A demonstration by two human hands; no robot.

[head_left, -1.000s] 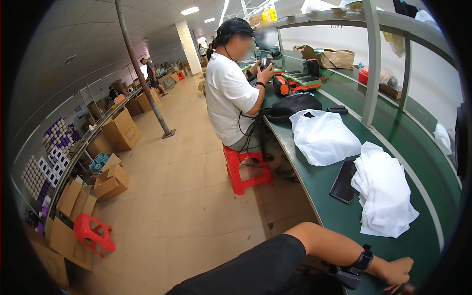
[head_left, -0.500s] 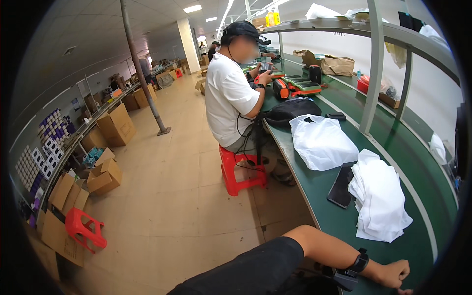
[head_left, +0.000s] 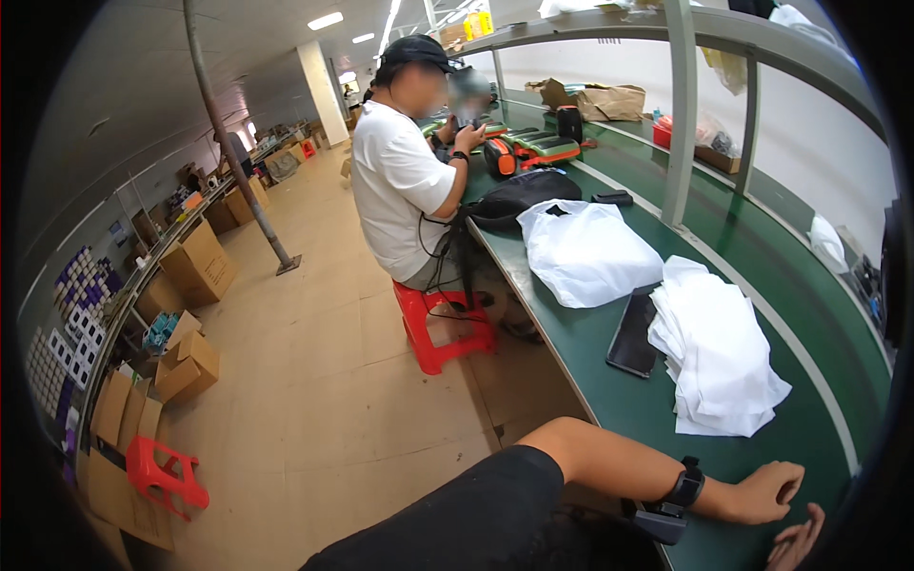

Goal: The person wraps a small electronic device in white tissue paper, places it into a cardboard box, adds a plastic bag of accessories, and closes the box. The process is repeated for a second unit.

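Head view: a loosely curled, empty left hand [head_left: 773, 492] rests on a long green workbench [head_left: 762, 285] near a stack of white cloths [head_left: 716, 357], in a workshop lined with cardboard boxes [head_left: 195, 262]. Right hand [head_left: 798, 544] is cut off at the frame's edge, its grip impossible to tell.

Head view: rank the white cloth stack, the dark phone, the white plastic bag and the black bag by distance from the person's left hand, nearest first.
From the left hand, resting on the green bench:
1. White cloth stack, just beyond the hand.
2. Dark phone, flat at the stack's left edge.
3. White plastic bag, farther up the bench.
4. Black bag, farthest, beside the seated co-worker.
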